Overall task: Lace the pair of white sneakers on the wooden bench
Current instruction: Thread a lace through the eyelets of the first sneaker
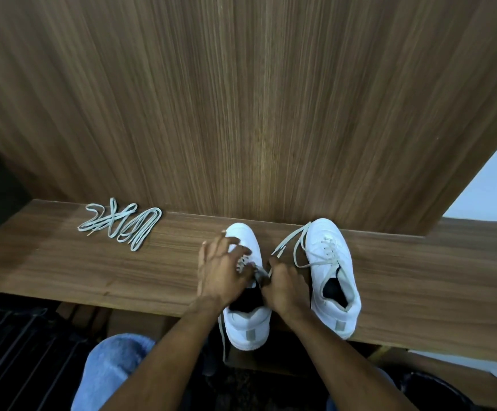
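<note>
From the head view, two white sneakers stand side by side on the wooden tabletop (93, 262), toes toward the wood panel (241, 99) behind it. The left sneaker (247, 324) has a grey tab on its heel, and its heel goes a little over the front edge of the tabletop. A lace end (222, 336) hangs down from it past the edge. The right sneaker (333, 262) is already laced with a grey lace (297, 247) that crosses over the tongue; its two loose ends lie on the tabletop between the shoes.

The left hand (222, 268) rests on the left sneaker with fingers spread and a little bent over the eyelets; if its grip holds a lace I cannot tell. The right hand (282, 286) is closed, its grip pinching a lace end just above the tongue.

One bundle of spare laces (122, 225) lies well apart to the left. A knee in blue jeans (113, 369) shows below.
</note>
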### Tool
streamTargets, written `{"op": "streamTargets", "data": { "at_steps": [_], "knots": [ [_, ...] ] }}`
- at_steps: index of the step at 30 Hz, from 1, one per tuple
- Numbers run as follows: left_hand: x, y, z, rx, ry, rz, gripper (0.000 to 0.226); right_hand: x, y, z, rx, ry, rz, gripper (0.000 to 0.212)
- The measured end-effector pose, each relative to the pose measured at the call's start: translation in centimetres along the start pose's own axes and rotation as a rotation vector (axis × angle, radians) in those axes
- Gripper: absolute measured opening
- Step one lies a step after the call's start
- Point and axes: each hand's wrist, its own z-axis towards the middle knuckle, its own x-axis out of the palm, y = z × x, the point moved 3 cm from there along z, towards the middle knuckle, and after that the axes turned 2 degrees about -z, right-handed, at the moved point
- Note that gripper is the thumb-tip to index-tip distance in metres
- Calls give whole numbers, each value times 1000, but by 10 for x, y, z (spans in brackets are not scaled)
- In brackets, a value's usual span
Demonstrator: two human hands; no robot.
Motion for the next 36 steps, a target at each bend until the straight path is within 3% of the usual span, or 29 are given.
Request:
{"op": "streamTargets", "data": {
  "at_steps": [3, 7, 9, 12, 15, 17, 19, 22, 26, 29, 32, 36],
  "knots": [
    [10, -4, -6, 97, 97, 167, 23, 1, -1, 0, -3, -10, -2, 26],
    [6, -8, -2, 234, -16, 350, 19, 2, -1, 0, 5, -11, -1, 26],
    [-7, -7, 7, 138, -91, 270, 16, 1, -2, -1, 18, -9, -1, 28],
    [-39, 9, 24, -242, -421, -197, 13, 1, -4, 0, 14, -5, -11, 30],
    [-62, 28, 39, -580, -796, -1021, 11, 2, -5, 1, 12, 3, -13, 24],
    [-65, 37, 41, -677, -911, -1118, 10, 3, -5, 1, 12, -3, 1, 22],
    [-59, 39, 37, -634, -798, -897, 9, 3, -4, 1, 17, -16, 12, 22],
    [-28, 24, 13, -451, -365, -373, 44, 3, -3, 1, 22, -20, 15, 25],
    [19, 6, -21, -160, -60, -183, 29, 1, -2, 0, 24, -8, -9, 30],
    [25, 5, -23, -184, -58, -123, 15, 0, -1, 0, 17, -5, -19, 28],
    [10, -2, -11, -140, -43, 3, 17, 0, -2, 0, 20, -8, -18, 27],
    [-30, 25, 15, -481, -395, -457, 13, 1, -4, 1, 17, -18, -6, 21]
  ]
}}
